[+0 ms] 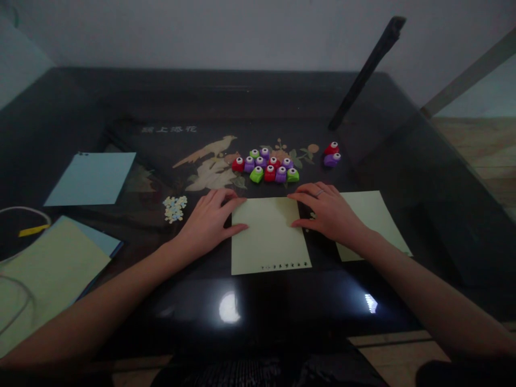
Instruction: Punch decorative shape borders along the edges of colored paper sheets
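Across the glossy black worktop (173, 306), seen from the head view, we have a pale green sheet (268, 231) lying flat before us, small punched cutouts (284, 265) lined along its near edge. Our left hand (213, 215) touches its left edge, thumb and fingers apart; our right hand (328, 212), a ring on one finger, touches the right edge, its thumb and fingers likewise parted. Just beyond the sheet we see clustered red, purple and green craft punches (270, 173), with a separate pair (332, 159) farther right. Paper confetti (174, 209) lies near our left wrist, and another pale sheet (368, 215) lies partly behind our right wrist.
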A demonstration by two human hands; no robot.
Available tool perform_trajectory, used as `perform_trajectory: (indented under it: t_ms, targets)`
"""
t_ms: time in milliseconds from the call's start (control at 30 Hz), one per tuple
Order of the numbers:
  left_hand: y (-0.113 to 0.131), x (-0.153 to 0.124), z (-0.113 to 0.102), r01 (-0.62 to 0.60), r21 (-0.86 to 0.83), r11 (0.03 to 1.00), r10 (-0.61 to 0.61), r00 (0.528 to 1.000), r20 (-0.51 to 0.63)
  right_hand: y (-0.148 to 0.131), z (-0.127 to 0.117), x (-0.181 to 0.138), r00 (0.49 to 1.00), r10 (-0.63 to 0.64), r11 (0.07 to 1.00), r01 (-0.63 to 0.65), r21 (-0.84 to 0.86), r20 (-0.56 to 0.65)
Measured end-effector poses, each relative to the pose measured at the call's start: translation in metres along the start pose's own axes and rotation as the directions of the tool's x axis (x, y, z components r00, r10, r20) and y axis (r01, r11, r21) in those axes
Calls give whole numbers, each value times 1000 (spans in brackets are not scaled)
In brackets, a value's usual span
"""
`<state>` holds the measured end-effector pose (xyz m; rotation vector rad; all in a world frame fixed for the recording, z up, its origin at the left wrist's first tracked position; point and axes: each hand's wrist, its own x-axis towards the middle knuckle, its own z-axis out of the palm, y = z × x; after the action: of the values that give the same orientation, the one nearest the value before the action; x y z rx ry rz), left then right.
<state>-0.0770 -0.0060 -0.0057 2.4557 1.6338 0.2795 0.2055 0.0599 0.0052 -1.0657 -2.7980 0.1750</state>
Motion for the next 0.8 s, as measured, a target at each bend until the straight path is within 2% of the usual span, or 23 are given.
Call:
perform_trajectory:
  t_ms: [133, 233, 467, 600, 667, 700, 800]
  targets:
    - [0, 0, 0, 11, -23, 1000, -11, 1000, 2, 3, 5, 1, 993, 31, 993, -18, 114, -113]
    - [-1, 0, 2, 14, -34, 999, -14, 1000, -1, 4, 8, 4, 987, 61, 983, -34, 181, -147]
    - [-2, 1, 1, 8, -107, 994, -10, 1000, -21, 3, 6, 7, 990, 77, 938, -33, 344, -116]
    - [-1, 2, -4, 47, -269, 962, -64, 996, -55, 1, -1, 8, 983, 178, 869, -136, 475, -44]
    - [-1, 3, -8, 117, -420, 900, -152, 987, -50, -1, -7, 9, 966, 256, 792, -220, 569, 17]
    - [-1, 3, -9, 155, -522, 839, -199, 980, -30, -1, -9, 9, 956, 291, 743, -256, 618, 46]
    - [-2, 6, -14, 244, -779, 577, -254, 961, 112, -1, -15, 10, 922, 371, 573, -319, 755, 108]
